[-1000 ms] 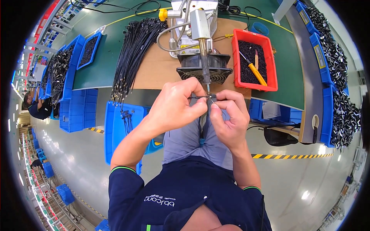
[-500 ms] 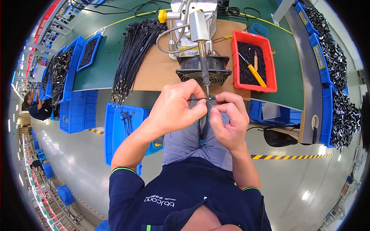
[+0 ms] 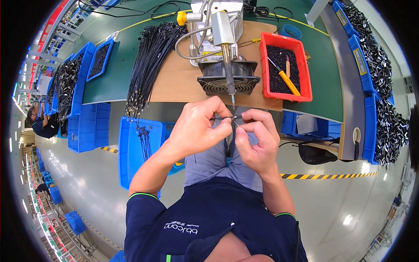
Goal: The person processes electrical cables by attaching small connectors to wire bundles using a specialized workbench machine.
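In my left hand (image 3: 196, 126), thumb and fingertips pinch a thin black cable (image 3: 219, 118) below the table's front edge. My right hand (image 3: 259, 144) is closed on a small black part (image 3: 238, 117) at the cable's end. A thin silvery wire (image 3: 236, 124) also runs into the right fingers, looking like solder wire. Just above the joint, the soldering iron (image 3: 228, 70) points down from its stand, its tip (image 3: 233, 99) apart from the pieces. Directly behind the hands stands a black fan (image 3: 207, 83).
A bundle of black cables (image 3: 152, 65) lies left of the stand. On the right, a red bin (image 3: 288, 97) holds tiny black pieces and a yellow-handled tool (image 3: 288, 82). Blue bins of dark parts (image 3: 70, 74) flank the green table (image 3: 323, 83). Another person (image 3: 42, 124) sits far left.
Both hands have lowered slightly toward me, bringing the cable and small part away from the iron's tip. Their grips look the same.
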